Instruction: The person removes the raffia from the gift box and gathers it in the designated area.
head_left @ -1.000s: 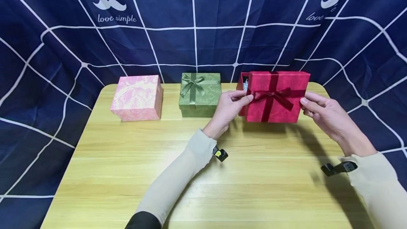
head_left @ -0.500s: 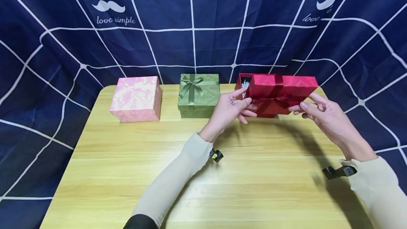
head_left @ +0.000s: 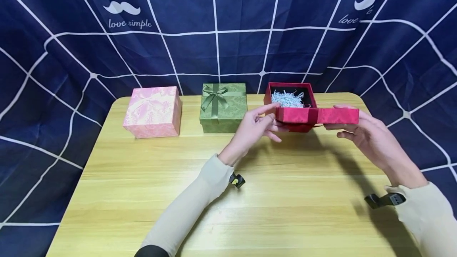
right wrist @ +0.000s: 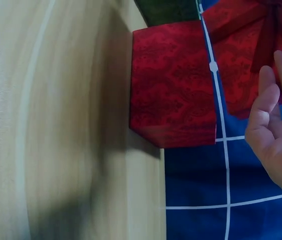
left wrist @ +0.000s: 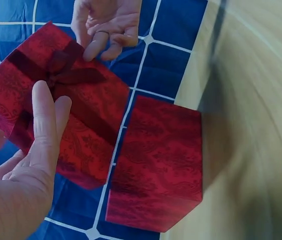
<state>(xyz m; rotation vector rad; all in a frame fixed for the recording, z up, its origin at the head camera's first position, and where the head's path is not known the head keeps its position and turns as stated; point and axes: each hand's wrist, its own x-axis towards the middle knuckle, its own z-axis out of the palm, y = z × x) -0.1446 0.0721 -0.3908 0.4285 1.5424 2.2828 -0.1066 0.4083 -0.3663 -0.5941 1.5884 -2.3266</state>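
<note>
A red gift box lid is held level, its ribbon bow facing down, in front of the uncovered red box base. Pale blue shredded paper fills part of the base's dark interior. My left hand holds the lid's left end, index finger reaching along it and other fingers underneath. At the opposite end, my right hand grips the lid with fingers behind and below it. The left wrist view shows the bow on the lid's underside, close to my left fingertips.
To the left of the red base stands a green gift box with a bow, its lid on. Farther left sits a closed pink gift box. A navy curtain with white lines rises behind the wooden table.
The red lid has tipped over from bow facing me to bow facing down. The base's shredded paper has come into view. My right fingers have shifted around the lid's right end.
</note>
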